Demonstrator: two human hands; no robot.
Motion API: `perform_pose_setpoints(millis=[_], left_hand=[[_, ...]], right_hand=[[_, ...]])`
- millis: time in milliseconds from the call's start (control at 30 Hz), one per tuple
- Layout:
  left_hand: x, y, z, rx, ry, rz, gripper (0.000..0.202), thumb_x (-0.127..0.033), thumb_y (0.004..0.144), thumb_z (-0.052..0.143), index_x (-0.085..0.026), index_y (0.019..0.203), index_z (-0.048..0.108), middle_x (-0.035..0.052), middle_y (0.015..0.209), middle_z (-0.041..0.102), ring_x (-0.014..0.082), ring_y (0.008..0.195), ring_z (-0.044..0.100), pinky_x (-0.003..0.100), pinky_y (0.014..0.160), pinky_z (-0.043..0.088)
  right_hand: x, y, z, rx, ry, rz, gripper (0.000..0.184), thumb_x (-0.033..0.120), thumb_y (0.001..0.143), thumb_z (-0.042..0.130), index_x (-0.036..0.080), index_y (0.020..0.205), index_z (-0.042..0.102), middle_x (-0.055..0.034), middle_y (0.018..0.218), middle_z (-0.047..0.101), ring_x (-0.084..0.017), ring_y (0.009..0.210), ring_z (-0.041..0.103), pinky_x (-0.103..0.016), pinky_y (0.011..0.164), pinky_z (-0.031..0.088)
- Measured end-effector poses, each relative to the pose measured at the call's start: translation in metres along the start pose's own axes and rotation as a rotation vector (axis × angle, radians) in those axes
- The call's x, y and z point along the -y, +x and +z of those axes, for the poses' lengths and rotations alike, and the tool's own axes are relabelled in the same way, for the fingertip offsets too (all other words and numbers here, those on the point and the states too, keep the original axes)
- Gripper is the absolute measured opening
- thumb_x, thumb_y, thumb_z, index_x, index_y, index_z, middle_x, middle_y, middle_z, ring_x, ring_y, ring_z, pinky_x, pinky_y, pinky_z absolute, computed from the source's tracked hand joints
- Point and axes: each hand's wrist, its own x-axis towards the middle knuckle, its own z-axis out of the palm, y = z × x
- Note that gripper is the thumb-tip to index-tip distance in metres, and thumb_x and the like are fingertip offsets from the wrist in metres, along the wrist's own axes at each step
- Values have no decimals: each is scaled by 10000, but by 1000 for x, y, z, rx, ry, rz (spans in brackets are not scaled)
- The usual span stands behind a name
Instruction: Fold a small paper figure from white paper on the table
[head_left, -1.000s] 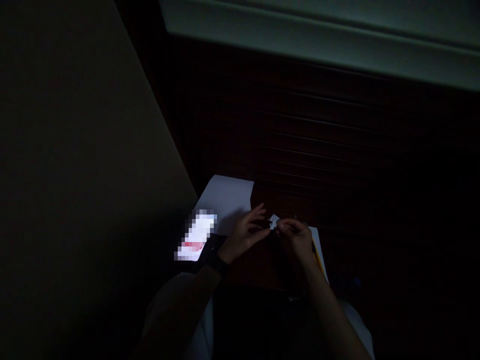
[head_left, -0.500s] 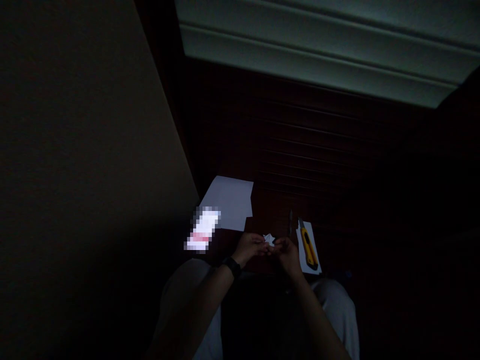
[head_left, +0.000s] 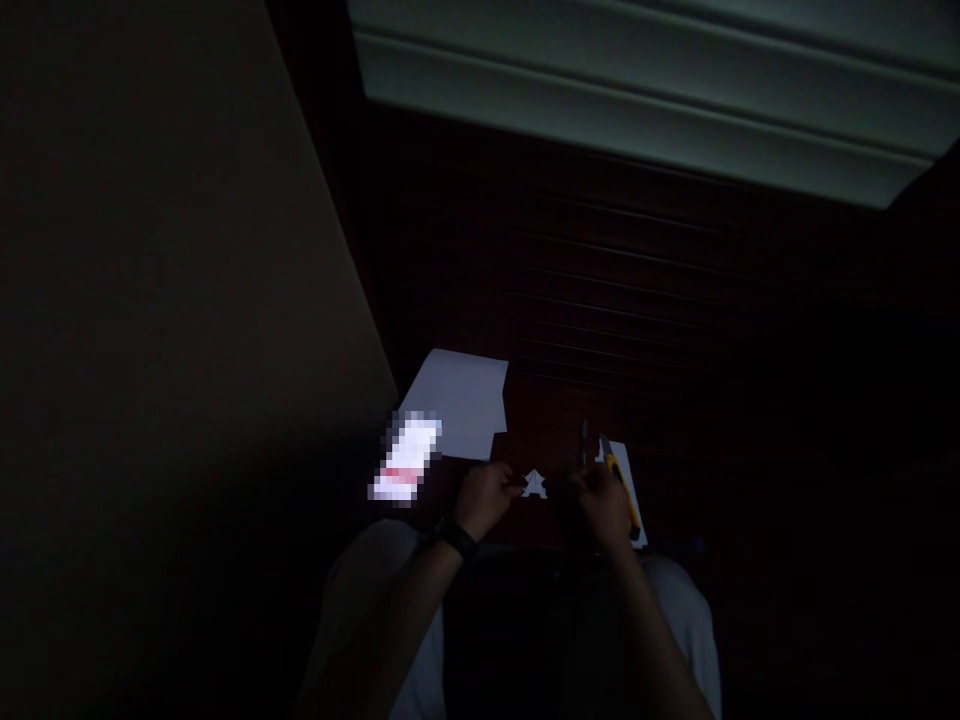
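A small white folded-paper figure [head_left: 534, 486], pointed at the top with short legs spread below, lies on the dark reddish surface between my hands. My left hand [head_left: 486, 500], with a dark watch on the wrist, is just left of it. Its fingers are partly stretched out, and the fingertips are at or very near the paper's left edge. To the right, my right hand [head_left: 604, 505] is away from the figure, its fingertips at the lower end of a thin dark pen [head_left: 584, 438]. Blur and darkness hide whether those fingers grip the pen.
A yellow utility knife [head_left: 621, 490] lies on white paper [head_left: 635, 492] beside my right hand, partly covered by it. White sheets [head_left: 465, 395] are at the back left, with a bright phone-like screen [head_left: 407, 458], pixelated, overlapping them. A wall [head_left: 187, 250] rises on the left.
Both hands have let go of the folded paper, which now rests on the surface. My left hand has shifted slightly left; my right hand has moved right to the pen, partly covering the knife.
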Motion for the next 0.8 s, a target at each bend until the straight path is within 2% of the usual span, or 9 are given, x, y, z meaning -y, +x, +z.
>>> perform_pose_setpoints(millis=[67,133,200,267,333,467,533,700,800], left_hand=[[-5,-5,3,-57,103,134,213,-252,712,647,-193,915,633,50,905,611,185,876,556,303,804,403],[-11,-8,8,-119,212,283,214,-242,753,604,-197,962,618,56,945,594,193,904,542,320,822,403],[-17,-11,14,-151,277,389,227,-230,782,569,-208,1006,603,57,962,582,199,922,530,336,828,410],[-21,-13,20,-162,320,457,231,-210,815,520,-221,1034,594,58,970,577,198,929,524,346,828,418],[-24,-19,27,-165,370,501,245,-186,844,463,-225,1050,588,61,990,577,195,944,521,357,840,420],[-25,-38,44,-185,518,534,363,-206,859,433,-195,1219,476,105,1235,486,246,1152,418,433,931,363],[-22,-46,52,-192,574,525,422,-228,864,422,-177,1282,405,110,1326,411,259,1228,346,458,976,320],[-14,-52,56,-213,606,529,499,-238,872,387,-123,1348,293,127,1418,273,260,1301,234,468,1033,256],[-11,-50,55,-207,622,552,520,-242,871,383,-106,1359,264,124,1425,254,242,1312,211,441,1057,240]], right_hand=[[-11,20,-21,-73,-198,16,194,365,780,489,203,837,578,-63,770,658,-204,705,616,-259,582,377],[-21,39,-39,-35,-365,41,195,326,794,471,189,886,573,-95,805,658,-216,729,622,-258,573,368],[-25,55,-48,-8,-409,49,188,289,795,467,173,902,569,-128,828,655,-241,740,624,-270,565,363],[-23,66,-43,38,-425,29,195,251,788,479,173,949,554,-129,821,654,-250,750,626,-277,581,371],[-16,75,-28,105,-423,-12,251,216,768,513,182,1016,531,-124,834,653,-253,783,626,-285,625,385],[0,91,11,198,-383,-41,316,126,757,514,149,1072,510,-193,953,620,-283,890,603,-347,733,393],[6,99,21,231,-325,-51,314,98,737,521,140,1048,533,-210,1001,603,-294,932,586,-382,781,381],[15,106,15,314,-59,-92,222,160,720,534,171,931,601,-124,899,649,-269,892,595,-379,793,401],[22,92,6,327,160,-117,293,242,776,453,206,1049,553,-68,945,641,-218,845,602,-334,723,450]])
